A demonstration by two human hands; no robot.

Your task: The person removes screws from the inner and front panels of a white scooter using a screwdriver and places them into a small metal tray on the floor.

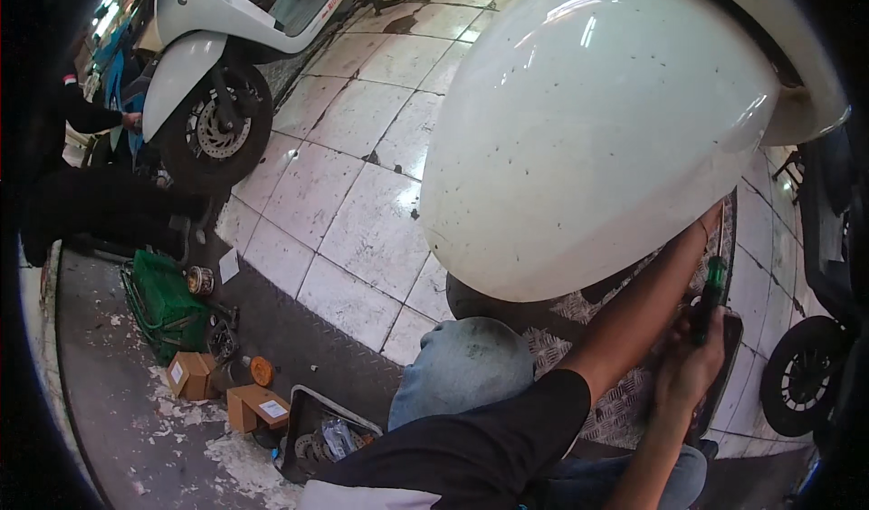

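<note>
A large glossy white scooter front fender (pixel 588 139), speckled with dirt, fills the upper right above a dark tyre (pixel 480 302). In my right hand (pixel 690 365) is a screwdriver (pixel 712 295) with a green and black handle, held upright just right of the fender's lower edge. Its thin shaft points up beside my left wrist; I cannot make out what the tip touches. My left forearm crosses in front of the tyre, and my left hand (pixel 713 218) reaches behind the fender's right edge. The fender hides its fingers.
At lower left lie a green crate (pixel 172 315), cardboard boxes (pixel 257 409), a round tin (pixel 200 281) and a black tray (pixel 291 460) with parts. Another white scooter (pixel 195 66) stands upper left, beside another person's hand (pixel 132 122). A black wheel (pixel 806 376) is at right.
</note>
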